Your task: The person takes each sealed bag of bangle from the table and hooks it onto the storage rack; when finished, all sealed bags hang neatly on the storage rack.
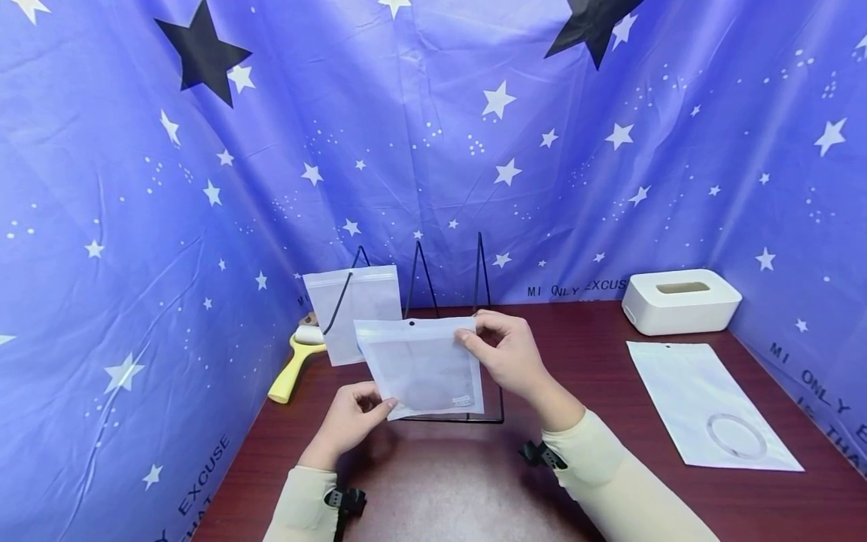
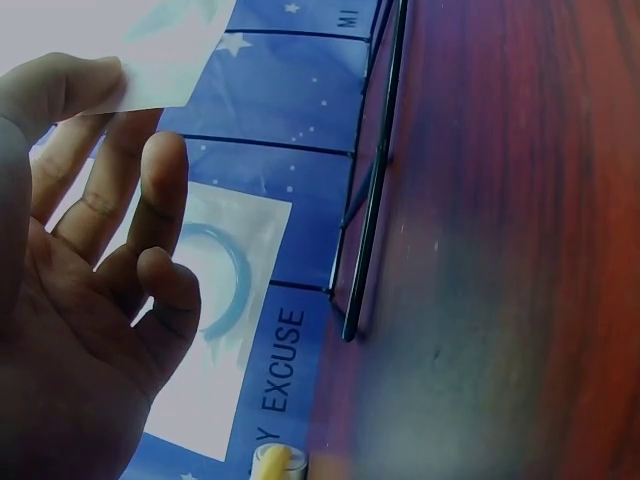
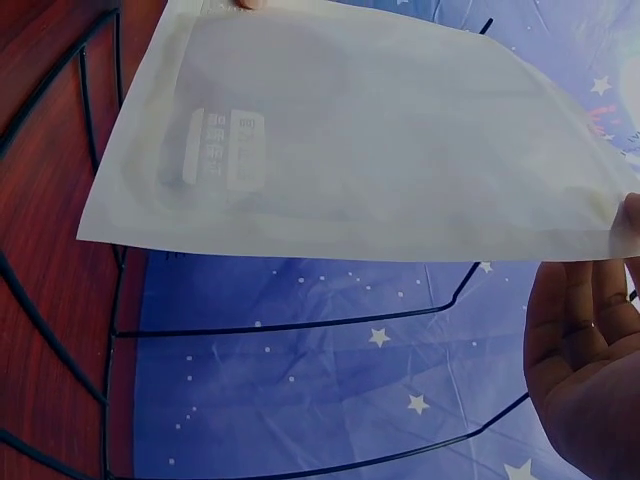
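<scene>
A white zip pouch (image 1: 420,369) with a small hang hole in its top edge is held up between both hands in the head view. My left hand (image 1: 348,421) pinches its lower left corner, thumb in front. At the upper right corner, the thumb and fingers of my right hand (image 1: 511,357) pinch it. The right wrist view shows small printed labels (image 3: 228,150) near one corner of the pouch. Behind it, a second white pouch (image 1: 328,301) hangs on a left prong of a black wire rack (image 1: 503,391); a ring shape shows on it in the left wrist view.
Left of the rack, a lint roller with a yellow handle (image 1: 287,376) lies on the dark red table (image 1: 576,489). A third white pouch (image 1: 698,391) with a ring shape lies flat at right. A white tissue box (image 1: 677,312) stands behind it, near the starry blue cloth (image 1: 433,113).
</scene>
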{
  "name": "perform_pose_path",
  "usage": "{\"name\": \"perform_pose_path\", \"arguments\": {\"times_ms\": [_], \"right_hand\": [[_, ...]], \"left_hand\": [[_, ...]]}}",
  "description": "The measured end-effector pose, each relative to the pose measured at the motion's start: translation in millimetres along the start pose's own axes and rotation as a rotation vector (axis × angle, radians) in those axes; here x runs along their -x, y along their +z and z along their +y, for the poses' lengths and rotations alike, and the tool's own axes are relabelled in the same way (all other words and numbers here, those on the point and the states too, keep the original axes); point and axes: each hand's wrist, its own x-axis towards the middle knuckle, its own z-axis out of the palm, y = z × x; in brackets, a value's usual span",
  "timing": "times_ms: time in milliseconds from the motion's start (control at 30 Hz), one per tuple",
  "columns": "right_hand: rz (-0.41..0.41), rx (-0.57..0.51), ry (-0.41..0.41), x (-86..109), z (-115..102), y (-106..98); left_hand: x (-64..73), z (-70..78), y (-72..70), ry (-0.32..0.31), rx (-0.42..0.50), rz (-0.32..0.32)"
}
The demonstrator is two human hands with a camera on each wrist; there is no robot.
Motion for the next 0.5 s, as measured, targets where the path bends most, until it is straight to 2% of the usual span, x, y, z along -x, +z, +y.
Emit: {"name": "perform_pose_path", "arguments": {"times_ms": [100, 300, 500], "right_hand": [[-0.004, 0.004, 0.004, 0.0, 1.3, 2.3], [0.002, 0.028, 0.010, 1.6, 29.9, 5.2], [-0.007, 0.015, 0.020, 2.4, 38.1, 7.2]], "left_hand": [[0.3, -2.7, 0.2, 0.003, -0.022, 0.011], [1.7, -2.7, -3.0, -0.021, -0.044, 0.012], [1.6, -4.9, -9.9, -0.047, 0.007, -0.007]]}}
